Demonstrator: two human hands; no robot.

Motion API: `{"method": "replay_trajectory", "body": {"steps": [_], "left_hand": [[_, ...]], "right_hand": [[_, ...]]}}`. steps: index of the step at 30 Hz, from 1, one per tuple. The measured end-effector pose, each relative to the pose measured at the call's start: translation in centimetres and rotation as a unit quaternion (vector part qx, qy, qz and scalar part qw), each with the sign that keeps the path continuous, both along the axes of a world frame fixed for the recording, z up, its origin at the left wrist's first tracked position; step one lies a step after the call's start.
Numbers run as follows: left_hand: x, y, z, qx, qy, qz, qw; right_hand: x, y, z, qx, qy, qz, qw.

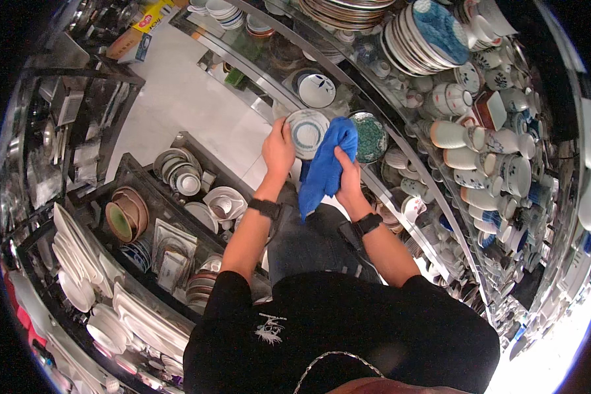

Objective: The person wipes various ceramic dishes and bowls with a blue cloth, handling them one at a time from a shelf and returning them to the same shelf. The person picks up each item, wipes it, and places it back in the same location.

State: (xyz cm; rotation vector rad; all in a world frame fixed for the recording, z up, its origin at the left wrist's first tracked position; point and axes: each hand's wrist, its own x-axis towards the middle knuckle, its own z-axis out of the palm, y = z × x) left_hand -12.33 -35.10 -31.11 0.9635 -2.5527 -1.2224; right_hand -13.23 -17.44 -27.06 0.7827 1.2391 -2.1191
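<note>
My left hand (279, 150) grips the left rim of a round white ceramic dish (307, 132) with blue-grey rings. My right hand (348, 176) holds a bunched blue cloth (327, 165), which covers the dish's right edge and hangs down towards my lap. Just beyond the cloth, a green patterned plate (369, 137) with a pale rim is partly hidden on the shelf. Above the held dish sits a white bowl (317, 90) with a dark leaf pattern inside.
Glass shelving (369, 88) crowded with stacked plates (421, 42) and cups (453, 134) curves along my right. On the left, a dark rack (143, 177) bears bowls and white platters (81, 246). Pale floor tiles (177, 103) lie between them, with cardboard boxes (128, 45) at the far end.
</note>
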Motion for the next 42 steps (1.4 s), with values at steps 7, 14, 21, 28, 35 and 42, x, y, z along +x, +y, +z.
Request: {"method": "replay_trajectory", "body": {"steps": [7,14,21,28,35,42], "left_hand": [[-8.5,-2.8,-8.2,-0.004,0.096,-0.014,0.995],[-12.6,-4.4,-15.9,0.015,0.059,-0.180,0.982],[-14.7,-3.0,-17.0,0.002,0.020,-0.146,0.989],[-15.5,-3.1,-18.6,-0.021,0.001,-0.150,0.988],[-16.4,-5.0,-18.6,-0.013,-0.004,-0.131,0.991],[-16.2,-7.0,-18.7,0.006,-0.025,-0.114,0.993]], "right_hand": [[-6.2,-3.7,-9.4,-0.078,-0.018,-0.060,0.995],[-11.3,-4.8,-17.2,-0.028,0.014,-0.135,0.990],[-13.5,-6.6,-17.9,0.090,-0.021,-0.144,0.985],[-14.9,-5.9,-19.0,0.061,-0.038,-0.109,0.991],[-16.6,-6.6,-22.2,0.026,-0.049,-0.079,0.995],[-18.0,-7.9,-22.3,0.076,-0.007,-0.047,0.996]]}}
